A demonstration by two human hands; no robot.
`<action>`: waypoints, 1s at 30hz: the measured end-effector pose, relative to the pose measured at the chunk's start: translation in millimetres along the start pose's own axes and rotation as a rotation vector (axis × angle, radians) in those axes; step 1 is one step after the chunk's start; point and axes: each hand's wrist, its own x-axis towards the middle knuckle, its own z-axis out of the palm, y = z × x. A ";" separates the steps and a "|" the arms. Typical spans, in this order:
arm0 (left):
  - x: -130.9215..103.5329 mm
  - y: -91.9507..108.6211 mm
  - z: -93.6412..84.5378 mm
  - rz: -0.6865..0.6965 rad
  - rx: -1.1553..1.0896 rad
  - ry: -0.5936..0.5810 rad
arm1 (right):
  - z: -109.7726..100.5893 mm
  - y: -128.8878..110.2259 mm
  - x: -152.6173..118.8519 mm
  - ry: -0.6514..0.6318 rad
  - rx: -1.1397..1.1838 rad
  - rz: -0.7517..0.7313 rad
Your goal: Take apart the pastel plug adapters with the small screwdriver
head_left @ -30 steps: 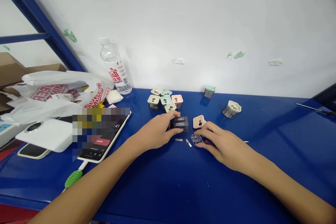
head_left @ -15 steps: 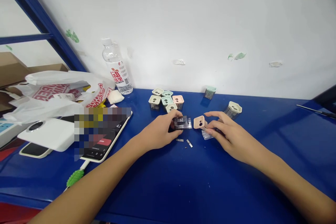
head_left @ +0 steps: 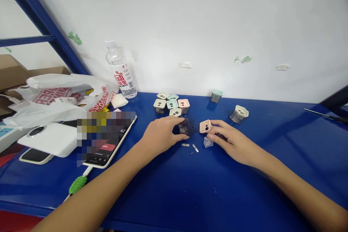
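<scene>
My left hand [head_left: 165, 134] is closed around the dark see-through container [head_left: 188, 127] of a pencil sharpener, thumb below and fingers above. In my right hand [head_left: 231, 141], the fingers pinch a pink two-hole sharpener lid [head_left: 204, 126], tilted and apart from the container. A dark slim thing [head_left: 221, 136] shows under its fingers; I cannot make out its kind. Just below the lid is a clear plastic piece [head_left: 208, 142], close to my right fingertips. Two small metal blades [head_left: 195, 148] and a tiny screw [head_left: 191, 153] lie on the blue table between my hands.
Several assembled sharpeners [head_left: 172, 104] stand grouped behind my left hand. A green-lidded one [head_left: 216, 96] and a cream-lidded one [head_left: 239, 114] stand at the back right. A water bottle [head_left: 121, 70], phone [head_left: 108, 145] and plastic bags [head_left: 59, 94] are left; a screwdriver [head_left: 323, 115] lies far right.
The dark container has turned in my left hand. My right hand has shifted slightly left with the pink lid, and the clear piece below it shows further left and more fully.
</scene>
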 end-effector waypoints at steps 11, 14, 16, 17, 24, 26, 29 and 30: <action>1.9 -5.7 5.4 -0.011 0.030 -0.021 | 1.2 -1.2 0.2 0.014 0.007 0.000; 3.0 -7.2 7.8 -0.003 0.031 -0.003 | 0.0 -1.9 -0.5 0.000 0.022 0.020; 3.7 -8.1 9.2 0.001 0.028 0.000 | -0.9 -3.2 -1.1 -0.024 0.029 0.031; 4.1 -8.5 9.9 0.004 0.025 0.000 | -1.0 -3.9 -1.4 -0.034 0.029 0.033; 7.8 -12.2 12.4 0.004 0.027 0.040 | 6.6 -8.9 0.6 0.007 0.008 0.042; 9.0 -13.8 11.8 -0.003 0.029 0.050 | 8.5 -10.5 1.3 0.012 0.007 0.042; 10.2 -16.6 9.9 -0.028 0.022 0.054 | 9.5 -11.6 1.4 0.024 0.004 0.058; 10.4 -17.5 9.2 -0.033 0.021 0.053 | 9.4 -11.5 1.2 0.029 0.007 0.058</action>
